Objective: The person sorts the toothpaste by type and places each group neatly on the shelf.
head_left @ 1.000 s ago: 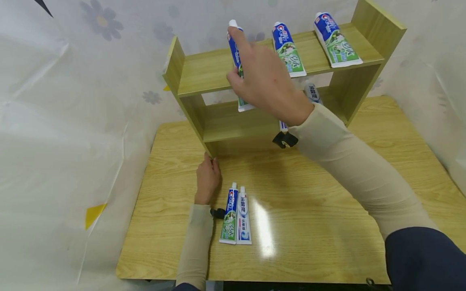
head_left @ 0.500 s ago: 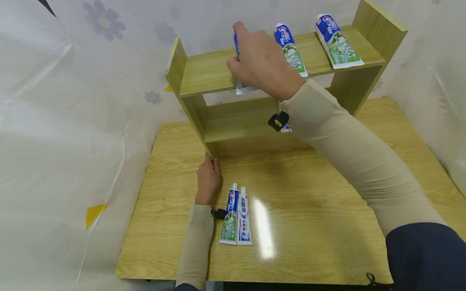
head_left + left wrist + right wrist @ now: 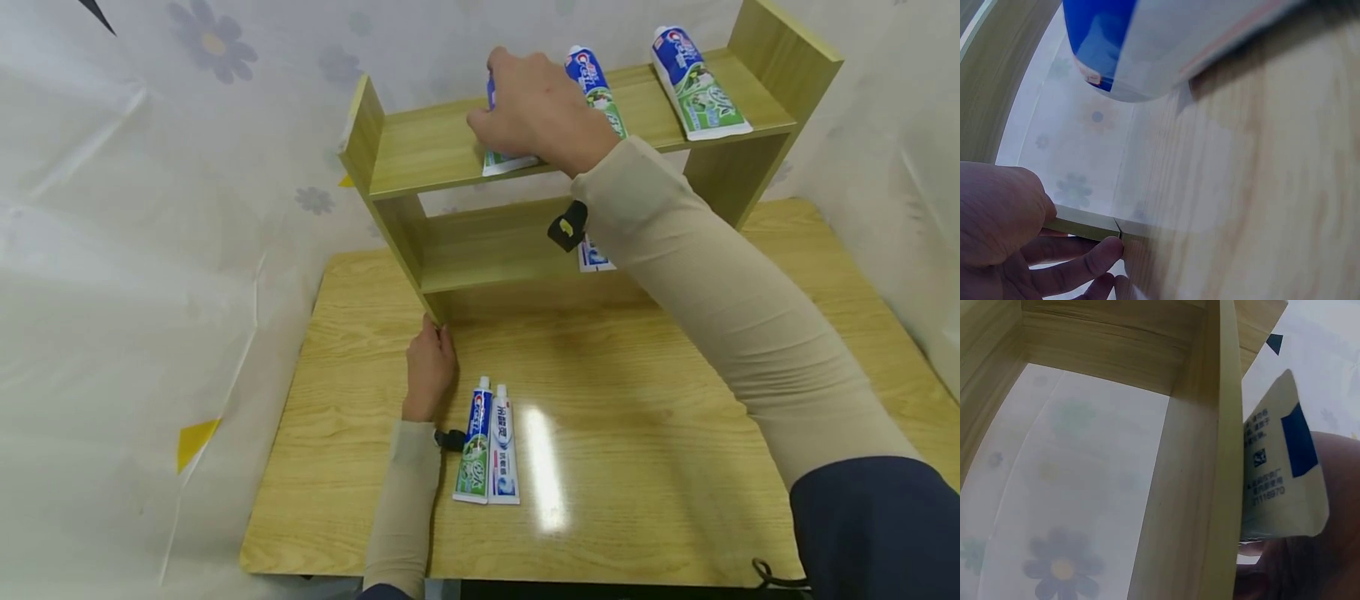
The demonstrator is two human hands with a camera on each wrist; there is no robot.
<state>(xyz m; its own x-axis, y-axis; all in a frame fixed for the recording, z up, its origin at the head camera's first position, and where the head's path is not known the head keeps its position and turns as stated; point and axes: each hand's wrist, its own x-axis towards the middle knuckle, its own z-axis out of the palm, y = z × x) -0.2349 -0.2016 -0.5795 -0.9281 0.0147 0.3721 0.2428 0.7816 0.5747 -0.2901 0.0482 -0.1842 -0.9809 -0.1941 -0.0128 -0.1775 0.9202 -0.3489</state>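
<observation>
My right hand [image 3: 536, 108] holds a blue-and-green toothpaste tube [image 3: 506, 163] at the left half of the rack's top shelf. The hand covers most of that tube; its crimped end shows at the shelf's front edge. In the right wrist view, the white back of the toothpaste tube [image 3: 1279, 469] appears beside the shelf board. Down at the foot of the wooden rack [image 3: 427, 154], my left hand [image 3: 430, 371] grips the bottom of its left side panel. The left wrist view shows thumb and fingers of the left hand [image 3: 1041, 244] about the panel's edge.
Two more Crest tubes [image 3: 596, 83] [image 3: 697, 87] lie on the top shelf to the right. Part of a white tube [image 3: 596, 255] sticks out from the lower shelf. On the table [image 3: 637, 500], a Crest tube [image 3: 473, 446] and a white tube [image 3: 503, 454] lie side by side.
My right hand has shifted the held tube back onto the top shelf; its crimped end went from hanging well below the front edge to lying at it. The left hand stays put.
</observation>
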